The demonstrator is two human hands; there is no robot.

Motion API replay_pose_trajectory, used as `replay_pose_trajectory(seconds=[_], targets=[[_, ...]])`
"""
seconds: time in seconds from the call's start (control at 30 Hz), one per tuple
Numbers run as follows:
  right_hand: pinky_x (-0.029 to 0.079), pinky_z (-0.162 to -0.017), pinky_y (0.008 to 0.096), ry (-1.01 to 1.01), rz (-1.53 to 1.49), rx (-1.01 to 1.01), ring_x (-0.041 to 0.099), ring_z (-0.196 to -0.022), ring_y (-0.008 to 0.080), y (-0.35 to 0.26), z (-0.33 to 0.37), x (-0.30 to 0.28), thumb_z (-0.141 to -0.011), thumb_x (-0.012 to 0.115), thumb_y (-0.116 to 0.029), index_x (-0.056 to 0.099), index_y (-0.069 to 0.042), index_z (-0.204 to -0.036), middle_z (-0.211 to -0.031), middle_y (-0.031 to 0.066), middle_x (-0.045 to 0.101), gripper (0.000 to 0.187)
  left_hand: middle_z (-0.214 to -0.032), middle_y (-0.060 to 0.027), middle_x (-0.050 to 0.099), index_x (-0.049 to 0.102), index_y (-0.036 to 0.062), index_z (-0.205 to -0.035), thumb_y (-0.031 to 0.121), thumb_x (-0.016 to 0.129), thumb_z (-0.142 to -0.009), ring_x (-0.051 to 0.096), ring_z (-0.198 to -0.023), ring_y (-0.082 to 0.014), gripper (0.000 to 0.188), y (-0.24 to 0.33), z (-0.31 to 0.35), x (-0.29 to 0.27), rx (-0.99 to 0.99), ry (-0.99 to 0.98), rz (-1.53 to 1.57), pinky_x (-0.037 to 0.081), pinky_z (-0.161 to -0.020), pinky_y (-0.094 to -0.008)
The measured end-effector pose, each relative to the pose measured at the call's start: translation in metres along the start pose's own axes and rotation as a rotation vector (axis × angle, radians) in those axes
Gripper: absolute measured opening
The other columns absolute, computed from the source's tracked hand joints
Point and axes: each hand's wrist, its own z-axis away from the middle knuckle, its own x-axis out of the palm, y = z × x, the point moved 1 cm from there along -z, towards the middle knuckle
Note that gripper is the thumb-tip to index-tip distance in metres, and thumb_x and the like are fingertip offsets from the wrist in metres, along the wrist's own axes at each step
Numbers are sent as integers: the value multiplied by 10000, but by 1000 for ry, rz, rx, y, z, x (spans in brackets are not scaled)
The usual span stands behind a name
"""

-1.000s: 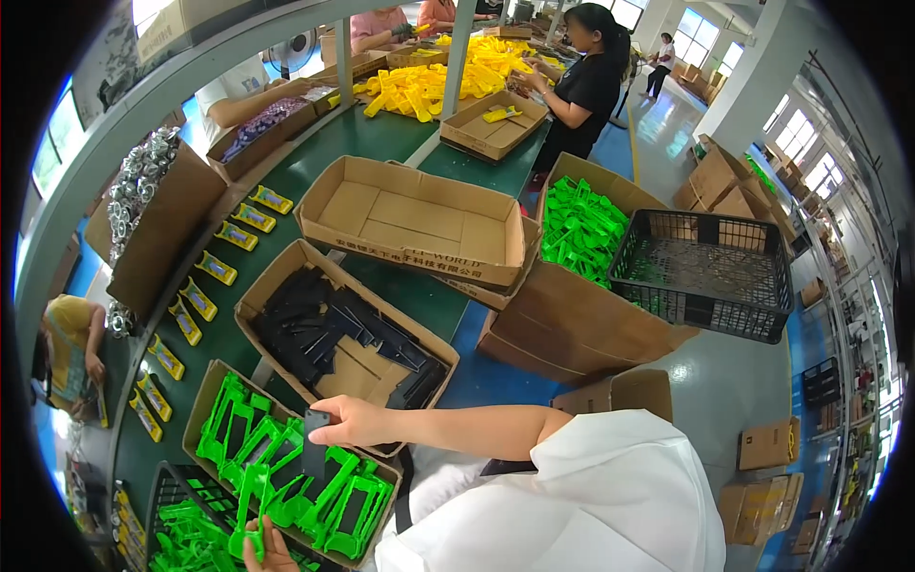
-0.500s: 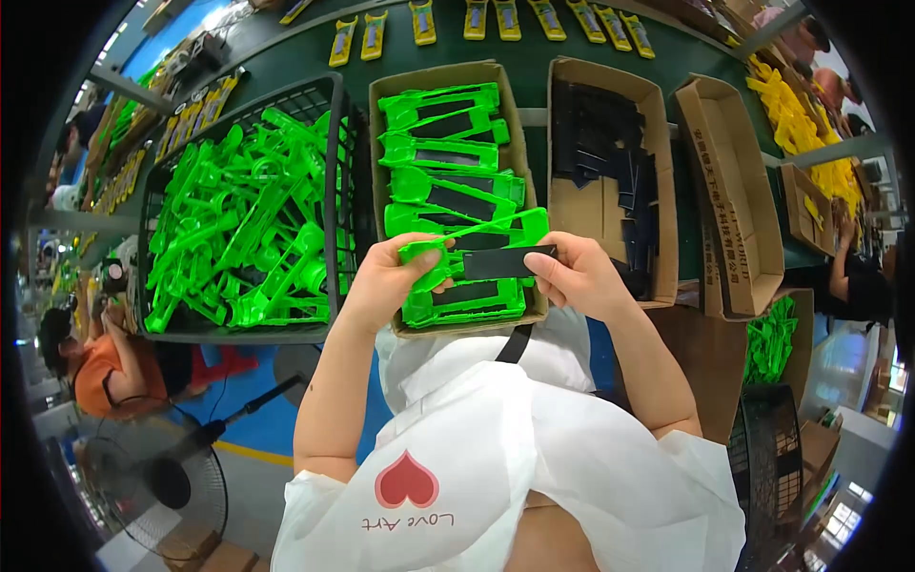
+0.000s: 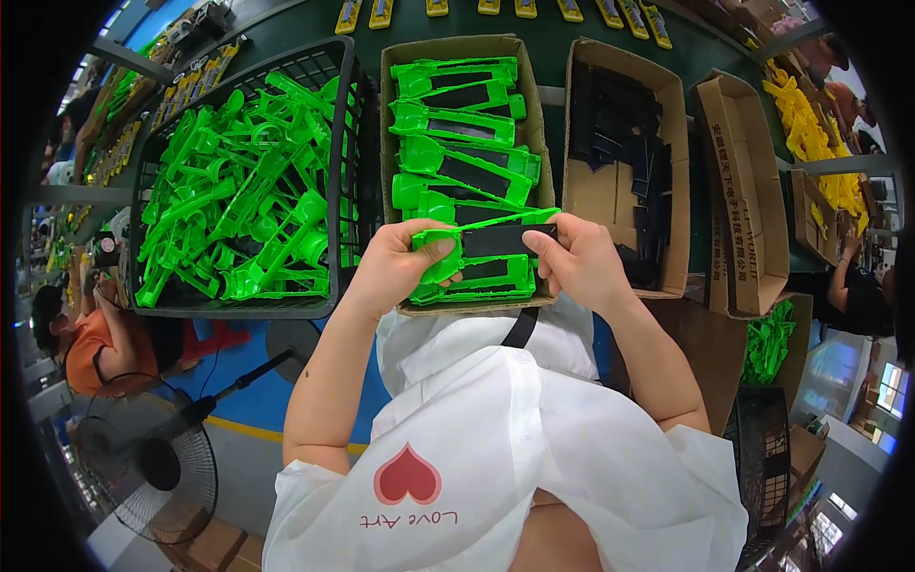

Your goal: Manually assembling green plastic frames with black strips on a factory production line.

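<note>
Over a cardboard box, my left hand (image 3: 393, 267) pinches the wide end of a green plastic frame (image 3: 438, 259) between thumb and fingers. My right hand (image 3: 583, 259) grips the right end of a flat black rectangular panel (image 3: 494, 242), with the thumb on top. This panel lies across the opening of the frame, and its left end is against the wide end. Whether it is fully seated I cannot tell. Right fingertips also touch or nearly touch the frame's right end. Beneath are several green frames (image 3: 469, 125) with black panels in them, stacked in the box (image 3: 538, 116).
A black mesh crate (image 3: 345, 143) heaped with loose green frames (image 3: 243, 191) stands left. To the right, an open box (image 3: 596, 205) holds black panels (image 3: 620, 114), beside another carton (image 3: 753, 181). Yellow parts (image 3: 379, 13) line the green table's far side. A fan (image 3: 157, 462) stands lower left.
The black panel has shifted from sticking out below the frame to lying in line within it. My right hand has moved slightly with it, and the whole view has shifted a little.
</note>
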Motion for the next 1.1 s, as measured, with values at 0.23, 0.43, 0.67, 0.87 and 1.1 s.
replay_pose_trajectory(seconds=[0.23, 0.43, 0.67, 0.87, 1.1], targets=[[434, -428, 325, 38, 245, -43, 542, -447, 238, 23, -13, 9, -818, 559, -285, 461, 4, -675, -547, 119, 542, 337, -764, -93, 598, 568, -32, -961, 68, 562, -814, 582, -611, -171, 178, -13, -6, 2, 19, 36, -37, 450, -514, -253], [442, -529, 341, 422, 684, -261, 568, -549, 272, 13, -14, -6, -718, 659, -353, 451, 4, -789, -626, 123, 563, 419, -772, -72, 591, 569, -16, -967, 40, 548, -818, 592, -635, -164, 161, -13, -4, -5, 44, -11, -21, 462, -542, -244], [399, -473, 306, 179, 352, -234, 540, -483, 215, 25, -15, 5, -705, 683, -227, 526, -10, -740, -569, 137, 557, 270, -710, -156, 572, 580, 2, -808, 148, 618, -740, 567, -730, -263, 165, 6, 2, 28, 311, 112, -1449, 443, -607, -340], [405, -476, 303, 198, 363, -277, 535, -490, 232, 32, -18, 12, -707, 684, -229, 512, -12, -799, -592, 136, 567, 292, -637, -140, 555, 545, 19, -676, 239, 629, -719, 541, -616, -316, 239, 3, -15, 38, 116, 120, -1401, 426, -552, -391], [427, -586, 319, 112, 67, -336, 536, -657, 205, 51, -15, 21, -708, 677, -397, 366, -10, -916, -756, 136, 541, 538, -547, -113, 526, 502, 38, -579, 320, 659, -665, 549, -558, -290, 334, -6, -22, 55, 410, 229, -1357, 410, -490, -377]])
